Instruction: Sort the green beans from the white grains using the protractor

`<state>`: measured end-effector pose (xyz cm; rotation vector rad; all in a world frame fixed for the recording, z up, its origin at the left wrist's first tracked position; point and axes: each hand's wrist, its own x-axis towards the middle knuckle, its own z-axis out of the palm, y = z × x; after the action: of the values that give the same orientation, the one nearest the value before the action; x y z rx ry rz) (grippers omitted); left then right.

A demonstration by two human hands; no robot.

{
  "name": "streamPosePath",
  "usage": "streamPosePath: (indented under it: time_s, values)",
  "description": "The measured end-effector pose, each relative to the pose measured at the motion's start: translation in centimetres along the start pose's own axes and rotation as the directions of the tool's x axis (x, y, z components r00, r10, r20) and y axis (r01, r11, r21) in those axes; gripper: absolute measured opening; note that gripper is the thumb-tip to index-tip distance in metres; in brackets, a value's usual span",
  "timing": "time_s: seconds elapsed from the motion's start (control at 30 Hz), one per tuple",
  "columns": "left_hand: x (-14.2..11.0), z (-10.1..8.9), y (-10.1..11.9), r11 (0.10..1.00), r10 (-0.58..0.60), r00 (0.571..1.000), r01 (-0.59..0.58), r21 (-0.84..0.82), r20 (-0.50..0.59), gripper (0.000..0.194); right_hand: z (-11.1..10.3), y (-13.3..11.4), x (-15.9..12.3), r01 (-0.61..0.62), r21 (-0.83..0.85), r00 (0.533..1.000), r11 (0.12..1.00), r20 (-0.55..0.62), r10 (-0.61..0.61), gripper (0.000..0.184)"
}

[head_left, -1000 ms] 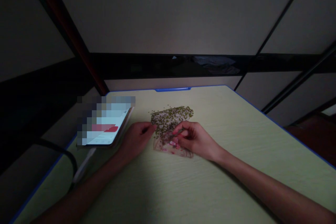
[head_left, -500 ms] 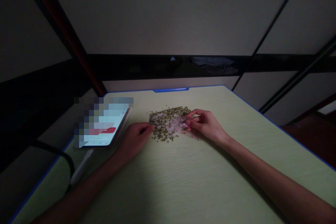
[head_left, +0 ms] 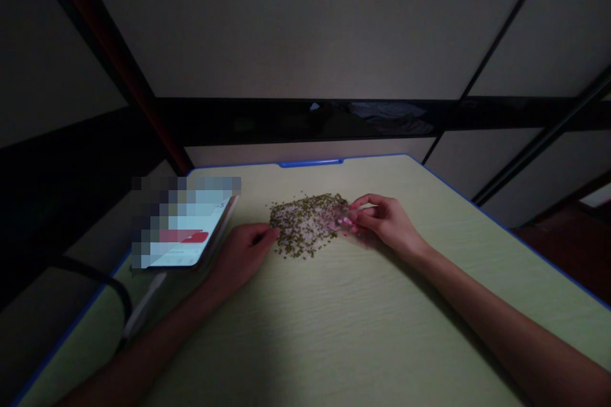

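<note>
Yellow-green worktop [head_left: 315, 331] stretches below. My left hand [head_left: 243, 251] has narrow fingers; whether they hold anything, I cannot tell. My right hand [head_left: 394, 222] pinches clear, pink-patterned film [head_left: 351, 224] beside loose green bits [head_left: 300, 238], mid-worktop; a quick tug could scatter them.

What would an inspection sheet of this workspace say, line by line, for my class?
Surface: pale table, blue edge.
Things: small green and whitish pieces, spread mid-table; clear film with pink marks at their right side.
Clutter: lit device on the left, screen partly masked.
Hands: left hand at the pieces' left edge, grip unclear; right hand pinches the film.
Cables: one white, one dark, near the device.
Surroundings: dim; pale panels with a dark band behind.
</note>
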<state>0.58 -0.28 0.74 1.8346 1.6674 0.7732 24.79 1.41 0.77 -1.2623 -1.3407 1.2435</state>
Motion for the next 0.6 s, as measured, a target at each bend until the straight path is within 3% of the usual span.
streamPosePath:
  time_s: [0.17,0.27,0.6]
  values:
    - [0.0,0.1,-0.2,1.000,0.022,1.000,-0.022,0.022,0.016,0.034,2.2,-0.1,-1.1,0.015,0.000,0.985,1.000,0.175,-0.015,0.022]
    - [0.0,0.1,-0.4,0.999,0.027,0.999,-0.028,0.032,0.022,0.035,2.7,0.1,-1.3,0.012,-0.007,0.977,1.000,0.212,-0.011,0.019]
    - [0.0,0.0,-0.2,0.999,0.018,0.999,-0.019,0.039,0.027,0.034,-0.1,0.7,0.3,0.026,-0.057,0.998,0.998,0.062,-0.022,0.023]
